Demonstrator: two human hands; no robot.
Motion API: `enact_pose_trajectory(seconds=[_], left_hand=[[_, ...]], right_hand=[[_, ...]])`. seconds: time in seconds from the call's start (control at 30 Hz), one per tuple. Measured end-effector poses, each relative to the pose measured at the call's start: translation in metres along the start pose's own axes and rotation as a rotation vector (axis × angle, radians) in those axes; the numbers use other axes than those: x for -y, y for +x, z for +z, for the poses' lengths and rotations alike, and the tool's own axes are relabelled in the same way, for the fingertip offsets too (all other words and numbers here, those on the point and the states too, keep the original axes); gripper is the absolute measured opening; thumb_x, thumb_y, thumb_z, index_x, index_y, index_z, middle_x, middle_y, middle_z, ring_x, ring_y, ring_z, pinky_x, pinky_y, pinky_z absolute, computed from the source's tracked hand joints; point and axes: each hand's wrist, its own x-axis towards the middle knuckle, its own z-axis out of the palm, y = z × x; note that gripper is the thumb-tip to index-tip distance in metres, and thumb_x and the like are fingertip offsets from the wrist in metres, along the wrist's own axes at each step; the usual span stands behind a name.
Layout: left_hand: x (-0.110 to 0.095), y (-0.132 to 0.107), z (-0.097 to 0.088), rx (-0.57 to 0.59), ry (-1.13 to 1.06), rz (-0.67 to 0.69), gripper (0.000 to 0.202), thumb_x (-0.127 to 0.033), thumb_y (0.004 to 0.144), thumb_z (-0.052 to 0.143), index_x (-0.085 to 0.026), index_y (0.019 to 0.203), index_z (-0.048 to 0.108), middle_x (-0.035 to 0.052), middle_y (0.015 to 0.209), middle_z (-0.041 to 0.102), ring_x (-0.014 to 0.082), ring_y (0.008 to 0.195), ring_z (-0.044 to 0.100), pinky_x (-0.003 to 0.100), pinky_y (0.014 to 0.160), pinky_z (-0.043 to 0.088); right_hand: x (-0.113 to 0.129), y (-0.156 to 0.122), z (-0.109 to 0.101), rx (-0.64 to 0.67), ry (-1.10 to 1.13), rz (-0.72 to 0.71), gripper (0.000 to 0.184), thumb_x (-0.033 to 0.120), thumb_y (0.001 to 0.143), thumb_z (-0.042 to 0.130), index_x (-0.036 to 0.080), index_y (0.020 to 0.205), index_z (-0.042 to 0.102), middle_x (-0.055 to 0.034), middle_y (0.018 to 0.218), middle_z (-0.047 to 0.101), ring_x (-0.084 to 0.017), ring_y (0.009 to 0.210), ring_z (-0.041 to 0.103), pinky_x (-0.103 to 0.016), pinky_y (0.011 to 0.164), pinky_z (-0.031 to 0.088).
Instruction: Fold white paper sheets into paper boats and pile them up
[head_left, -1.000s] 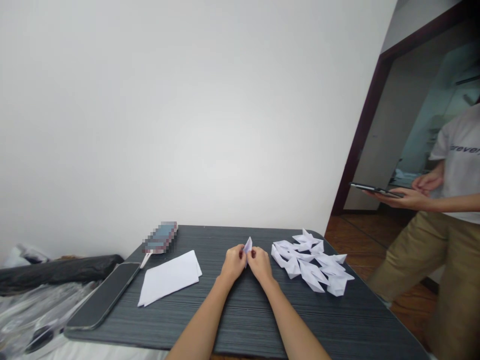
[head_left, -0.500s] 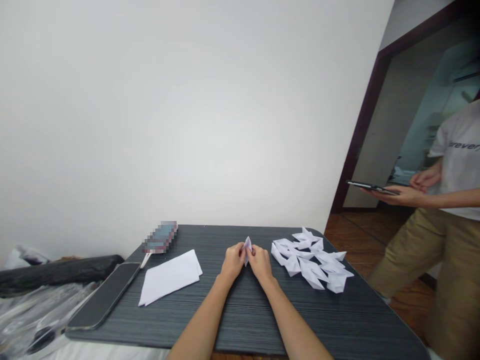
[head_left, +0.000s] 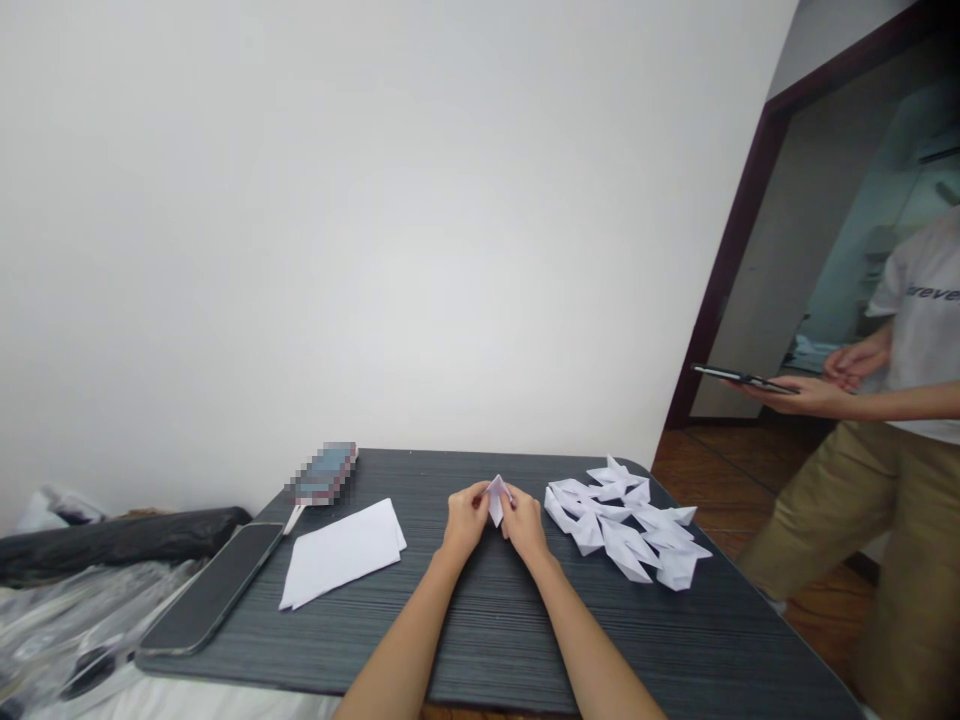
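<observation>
Between my two hands is a small piece of folded white paper (head_left: 496,497), its pointed tip facing the wall. My left hand (head_left: 466,520) pinches its left side and my right hand (head_left: 523,520) pinches its right side. Both hands are above the middle of the dark table (head_left: 480,640). To the right lies a cluster of folded white paper pieces (head_left: 622,520) with several pointed ends. A short stack of flat white paper sheets (head_left: 345,555) rests on the left.
A black phone (head_left: 214,590) lies at the table's left edge, near a blurred-out object (head_left: 326,475). Plastic-wrapped items (head_left: 60,620) lie beyond that edge. White wall (head_left: 450,250) rises behind the table. At right a person (head_left: 915,330) holds a tablet-like device (head_left: 742,378).
The folded paper between my fingers has been spread wider, showing more of its face, and my hands have moved slightly apart. The whole view has shifted a little.
</observation>
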Motion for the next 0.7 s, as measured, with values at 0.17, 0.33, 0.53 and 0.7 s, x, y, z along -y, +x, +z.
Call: enact_pose_trajectory(seconds=[0.17, 0.33, 0.53, 0.7], left_hand=[[0.011, 0.008, -0.006, 0.009, -0.375, -0.214, 0.028, -0.027, 0.069, 0.049, -0.010, 0.087, 0.063, 0.0080, 0.079, 0.065, 0.0157, 0.064, 0.059, 0.026, 0.061, 0.047], [0.017, 0.011, -0.009, 0.008, -0.696, -0.324, 0.024, -0.024, 0.065, 0.053, -0.008, 0.079, 0.063, 0.0086, 0.078, 0.064, 0.0175, 0.071, 0.059, 0.030, 0.066, 0.047], [0.014, 0.008, -0.007, 0.028, -0.632, -0.331, 0.025, -0.032, 0.065, 0.056, -0.009, 0.074, 0.057, 0.0036, 0.066, 0.058, 0.0110, 0.054, 0.054, 0.021, 0.049, 0.045], [0.013, 0.006, -0.002, 0.085, -0.579, -0.257, 0.032, -0.028, 0.062, 0.060, -0.012, 0.088, 0.048, 0.0014, 0.077, 0.054, 0.0055, 0.046, 0.050, 0.018, 0.043, 0.042]], right_hand=[[-0.004, 0.006, -0.003, 0.176, 0.426, 0.095, 0.052, 0.039, 0.072, 0.040, 0.008, 0.114, 0.046, 0.0016, 0.037, 0.052, -0.009, 0.026, 0.040, -0.019, 0.031, 0.027], [-0.004, 0.008, -0.010, 0.236, 0.603, 0.046, 0.045, 0.029, 0.068, 0.046, 0.010, 0.108, 0.052, 0.0002, 0.047, 0.058, -0.008, 0.040, 0.046, -0.021, 0.045, 0.037], [-0.001, 0.005, -0.013, 0.267, 0.597, 0.024, 0.037, 0.028, 0.069, 0.046, 0.010, 0.098, 0.059, -0.0017, 0.053, 0.059, -0.011, 0.049, 0.051, -0.025, 0.052, 0.040], [-0.001, 0.005, -0.012, 0.223, 0.591, 0.028, 0.050, 0.032, 0.068, 0.051, 0.011, 0.113, 0.047, 0.0009, 0.053, 0.057, -0.009, 0.045, 0.048, -0.022, 0.045, 0.036]])
